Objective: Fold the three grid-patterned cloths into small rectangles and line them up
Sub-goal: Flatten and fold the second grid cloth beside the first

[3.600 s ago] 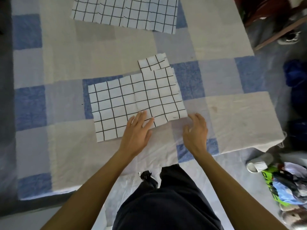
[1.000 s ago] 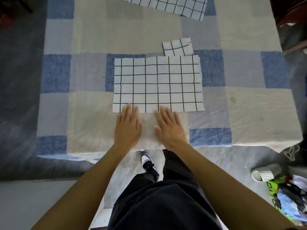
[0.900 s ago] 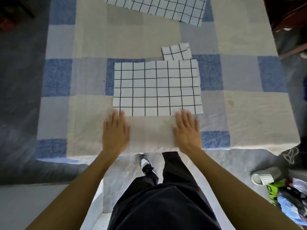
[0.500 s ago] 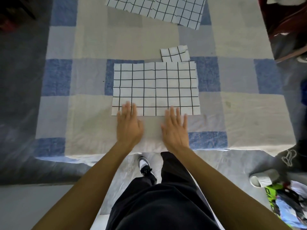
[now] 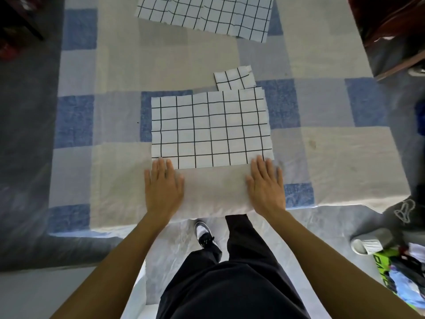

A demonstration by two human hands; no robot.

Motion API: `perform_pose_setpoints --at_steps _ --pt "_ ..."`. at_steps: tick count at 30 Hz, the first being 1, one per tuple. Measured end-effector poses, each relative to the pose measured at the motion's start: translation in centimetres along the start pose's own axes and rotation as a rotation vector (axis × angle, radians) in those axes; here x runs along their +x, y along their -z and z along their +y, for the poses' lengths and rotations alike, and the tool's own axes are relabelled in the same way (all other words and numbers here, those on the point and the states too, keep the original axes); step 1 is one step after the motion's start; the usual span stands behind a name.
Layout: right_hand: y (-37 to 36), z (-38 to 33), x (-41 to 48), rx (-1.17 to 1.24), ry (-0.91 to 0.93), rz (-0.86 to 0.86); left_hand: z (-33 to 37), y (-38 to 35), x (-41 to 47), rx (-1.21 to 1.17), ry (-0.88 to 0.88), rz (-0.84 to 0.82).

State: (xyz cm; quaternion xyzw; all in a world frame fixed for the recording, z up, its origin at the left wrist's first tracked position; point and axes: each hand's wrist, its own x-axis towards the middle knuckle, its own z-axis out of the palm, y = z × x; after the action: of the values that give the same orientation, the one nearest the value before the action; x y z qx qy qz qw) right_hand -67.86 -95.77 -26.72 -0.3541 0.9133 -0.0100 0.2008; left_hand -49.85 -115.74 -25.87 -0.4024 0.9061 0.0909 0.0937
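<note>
Covering most of the frame is the desk (image 5: 115, 157), which has a sheet of blue, grey and cream squares on it. At the bottom of the frame are the person's black trousers (image 5: 230, 284).

One big grid cloth (image 5: 207, 14) lies flat at the top middle of the frame, and the top edge of the frame cuts it off. A second grid cloth (image 5: 210, 130) lies flat in the middle of the frame, well apart from the first.

The left hand (image 5: 163, 187) lies flat on the desk at the lower left corner of this middle cloth. Its fingers (image 5: 161, 163) are straight and the tips touch the cloth's near edge. The right hand (image 5: 265, 187) lies flat at the lower right corner. Its fingers (image 5: 259, 162) are straight too, with the tips on the cloth's edge. Neither hand has hold of anything.

A small folded grid cloth (image 5: 234, 78) sits right at the top edge of the middle cloth, a bit right of center.

A black and white shoe (image 5: 204, 236) shows on the floor below the desk.
</note>
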Motion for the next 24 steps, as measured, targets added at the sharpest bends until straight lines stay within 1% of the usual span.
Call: perform_pose_setpoints --at_steps 2,4,6,7,9,13,19,24 --pt "0.5 -0.7 -0.3 0.115 -0.036 0.073 1.3 0.6 0.5 -0.009 -0.089 0.068" --pt "0.7 -0.9 -1.1 0.266 -0.154 0.21 3.0 1.1 1.0 -0.014 -0.225 0.111" --pt "0.7 -0.6 -1.7 0.398 -0.296 0.286 5.0 1.4 1.8 -0.032 -0.306 0.129" --pt "0.8 -0.3 -1.7 0.437 -0.348 0.31 6.1 1.5 2.2 -0.046 -0.333 0.125" --pt "1.2 0.3 -1.3 0.437 -0.426 0.35 8.1 1.4 3.0 -0.074 -0.39 0.116" --pt "2.2 1.1 0.7 0.479 -0.524 0.322 11.1 0.6 4.5 -0.114 -0.48 0.113" --pt "2.7 0.7 2.5 0.618 -0.624 0.303 11.6 0.2 5.5 -0.109 -0.573 0.162" --pt "3.3 0.2 3.5 0.63 -0.668 0.264 11.8 -0.1 5.4 -0.144 -0.552 0.18"
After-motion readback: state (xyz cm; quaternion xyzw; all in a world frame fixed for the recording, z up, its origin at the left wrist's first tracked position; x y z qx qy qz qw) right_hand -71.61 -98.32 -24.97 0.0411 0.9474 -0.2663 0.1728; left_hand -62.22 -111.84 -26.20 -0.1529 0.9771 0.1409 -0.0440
